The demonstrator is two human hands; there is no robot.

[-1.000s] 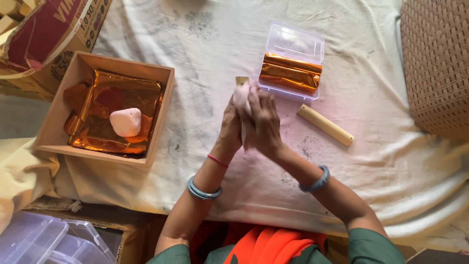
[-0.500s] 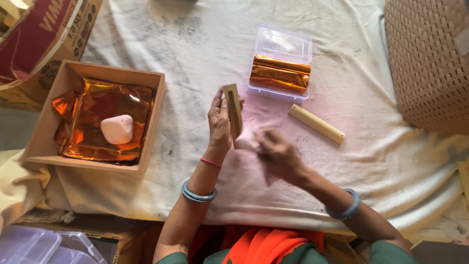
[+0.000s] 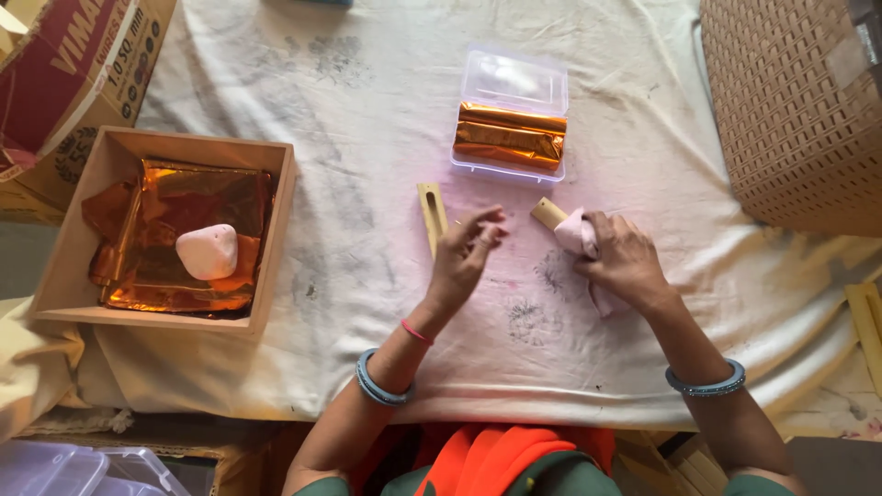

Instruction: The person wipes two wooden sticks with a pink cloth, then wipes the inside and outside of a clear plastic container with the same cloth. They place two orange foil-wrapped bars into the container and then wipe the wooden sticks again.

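right hand [image 3: 625, 257] grips pink cloth [image 3: 579, 231]; left hand [image 3: 464, 257] beside wooden strip [image 3: 432, 216].

The left hand [image 3: 464, 262] has set its wooden piece [image 3: 432, 216] down.

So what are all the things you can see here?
wooden tray: 1, light brown, left on the cloth
foil sheets: orange, in the tray
stone: 1, pale pink, on the foil
plastic box: 1, clear, top middle
foil rolls: orange, in the box
wooden strip: 1, pale, by the left hand
wooden stick: 1, pale, partly under the pink cloth
pink cloth: 1, under the right hand
wicker basket: 1, tan, top right
left hand: empty
right hand: grips the pink cloth
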